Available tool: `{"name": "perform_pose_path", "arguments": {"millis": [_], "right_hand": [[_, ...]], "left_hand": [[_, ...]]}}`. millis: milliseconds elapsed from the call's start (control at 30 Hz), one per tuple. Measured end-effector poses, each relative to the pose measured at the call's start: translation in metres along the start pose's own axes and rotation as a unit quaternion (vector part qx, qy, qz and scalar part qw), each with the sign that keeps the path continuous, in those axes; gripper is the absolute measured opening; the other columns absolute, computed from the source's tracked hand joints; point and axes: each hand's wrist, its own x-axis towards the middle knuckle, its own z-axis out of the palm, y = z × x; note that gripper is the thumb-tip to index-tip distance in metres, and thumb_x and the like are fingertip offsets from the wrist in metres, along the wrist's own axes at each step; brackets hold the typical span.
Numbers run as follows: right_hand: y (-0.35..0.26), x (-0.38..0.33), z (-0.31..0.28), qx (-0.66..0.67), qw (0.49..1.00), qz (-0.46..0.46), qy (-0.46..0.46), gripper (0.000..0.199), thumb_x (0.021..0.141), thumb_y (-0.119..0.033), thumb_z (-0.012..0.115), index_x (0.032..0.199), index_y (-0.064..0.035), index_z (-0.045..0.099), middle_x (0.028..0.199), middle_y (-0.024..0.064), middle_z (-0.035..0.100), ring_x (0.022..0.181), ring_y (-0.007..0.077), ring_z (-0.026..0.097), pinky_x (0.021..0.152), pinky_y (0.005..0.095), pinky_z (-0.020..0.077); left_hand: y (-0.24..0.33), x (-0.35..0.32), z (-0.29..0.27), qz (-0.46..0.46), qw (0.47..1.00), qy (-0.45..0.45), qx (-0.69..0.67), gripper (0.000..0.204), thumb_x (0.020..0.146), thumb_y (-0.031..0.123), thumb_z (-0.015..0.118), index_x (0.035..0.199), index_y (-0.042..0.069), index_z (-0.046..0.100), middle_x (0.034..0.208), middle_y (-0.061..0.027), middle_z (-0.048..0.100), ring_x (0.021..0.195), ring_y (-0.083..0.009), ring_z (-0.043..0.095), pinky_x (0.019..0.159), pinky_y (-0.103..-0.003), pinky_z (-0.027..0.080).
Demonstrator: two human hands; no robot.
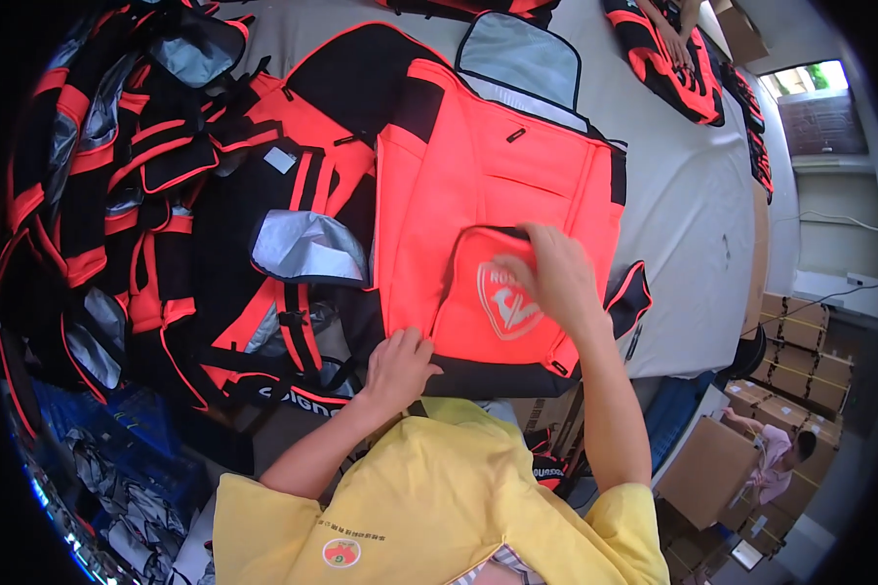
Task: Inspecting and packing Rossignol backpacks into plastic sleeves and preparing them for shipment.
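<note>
A bright orange-red and black backpack (546,185) lies flat on the table in front of me, its silver-lined top flap (517,63) folded back at the far end. My left hand (397,370) is closed on the bag's lower left edge, fingertips against the orange fabric. On the front pocket (473,322), marked with a pale shield emblem, my right hand (561,278) grips the upper right edge with thumb and fingers bent. That upper edge stands away from the bag, showing a dark gap. Part of the fingers' grip is hidden by the hand itself.
More orange and black backpacks (293,175) pile up to the left, some with silver linings showing. Another person's hands (678,49) rest on a bag at the far right of the pale table (693,214). Lower right, a person (776,453) handles a cardboard box (707,458) near stacked cartons.
</note>
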Motion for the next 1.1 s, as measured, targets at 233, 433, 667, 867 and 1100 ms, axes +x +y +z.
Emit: {"name": "perform_pose_path", "arguments": {"millis": [233, 433, 667, 867, 1100], "right_hand": [[-0.061, -0.232, 0.008, 0.068, 0.996, -0.047, -0.020, 0.049, 0.072, -0.018, 0.088, 0.120, -0.0138, 0.076, 0.079, 0.0072, 0.055, 0.072, 0.0279, 0.063, 0.064, 0.0407, 0.0509], [-0.073, -0.325, 0.077, 0.075, 0.997, 0.002, 0.021, 0.050, 0.077, -0.009, 0.074, 0.126, -0.0126, 0.077, 0.089, 0.0046, 0.055, 0.093, 0.0261, 0.060, 0.083, 0.0424, 0.0491], [-0.051, -0.390, 0.108, 0.171, 0.962, 0.104, 0.187, 0.058, 0.075, -0.002, 0.088, 0.131, -0.0035, 0.070, 0.132, 0.0138, 0.065, 0.136, 0.0411, 0.056, 0.111, 0.0498, 0.0494], [-0.030, -0.422, 0.142, 0.194, 0.947, 0.110, 0.229, 0.047, 0.084, -0.001, 0.084, 0.129, -0.0021, 0.069, 0.132, 0.0154, 0.068, 0.133, 0.0387, 0.061, 0.110, 0.0467, 0.0521], [-0.041, -0.418, 0.135, 0.168, 0.940, 0.123, 0.269, 0.039, 0.091, 0.001, 0.076, 0.129, -0.0028, 0.070, 0.129, 0.0176, 0.068, 0.126, 0.0383, 0.064, 0.103, 0.0451, 0.0553]], "left_hand": [[0.005, -0.002, 0.024, -0.030, 0.990, 0.139, -0.008, 0.022, 0.077, 0.014, 0.085, 0.086, 0.007, 0.066, 0.089, -0.0108, 0.057, 0.084, -0.0338, 0.063, 0.072, -0.046, 0.052], [0.000, -0.010, 0.024, -0.003, 0.989, 0.149, 0.007, 0.018, 0.081, 0.003, 0.076, 0.096, 0.003, 0.066, 0.100, -0.0168, 0.060, 0.092, -0.0402, 0.064, 0.077, -0.051, 0.051], [0.045, -0.048, 0.014, 0.140, 0.980, 0.122, 0.072, 0.063, 0.081, -0.004, 0.070, 0.140, 0.018, 0.071, 0.141, -0.0211, 0.057, 0.119, -0.0418, 0.061, 0.100, -0.052, 0.049], [0.034, -0.084, 0.036, 0.106, 0.983, 0.107, 0.107, 0.074, 0.084, -0.010, 0.058, 0.150, 0.022, 0.065, 0.141, -0.0212, 0.057, 0.133, -0.0400, 0.057, 0.122, -0.059, 0.036], [0.030, -0.085, 0.045, 0.114, 0.980, 0.120, 0.112, 0.070, 0.090, -0.004, 0.056, 0.154, 0.023, 0.061, 0.142, -0.0213, 0.059, 0.137, -0.0374, 0.056, 0.123, -0.061, 0.034]]}}
